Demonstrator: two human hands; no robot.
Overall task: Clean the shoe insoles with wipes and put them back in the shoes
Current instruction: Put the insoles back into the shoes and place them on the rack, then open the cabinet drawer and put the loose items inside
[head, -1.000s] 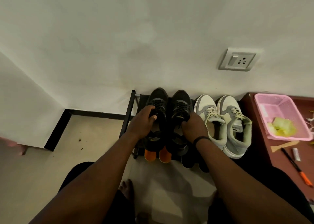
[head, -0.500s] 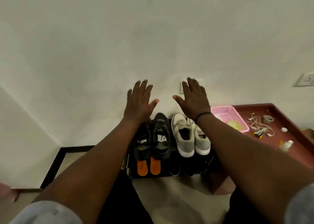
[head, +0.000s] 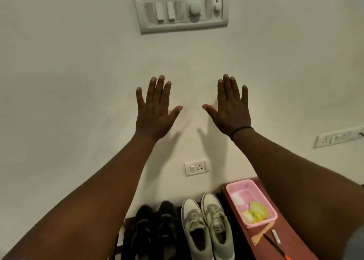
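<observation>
— While both arms reach up the middle of the frame, what is each grip doing?

— The left hand is spread wide, fingers straight and apart, thumb out to the right, holding nothing. The right hand mirrors it — wide, flat, thumb pointing left, with a dark band round the wrist. Both show their backs to the camera in front of the pale wall; whether the palms touch it I cannot tell.

— And the shoes?

— At the bottom centre of the frame. The black shoes stand side by side on a dark rack, blurred and dim. Just to their right stand the grey-green shoes, toes toward the wall, openings facing up. Whether insoles lie inside either pair, I cannot make out.

— Anything to the lower right?

— A reddish-brown worktop beside the rack. On it sits a pink basket holding crumpled yellow-green material and a small white item. Below the basket lie a wooden fork, a black pen with an orange tip and a small white tube.

— On the wall?

— A switch panel at top centre, a small socket plate between the forearms, and another socket plate at the right edge.
</observation>
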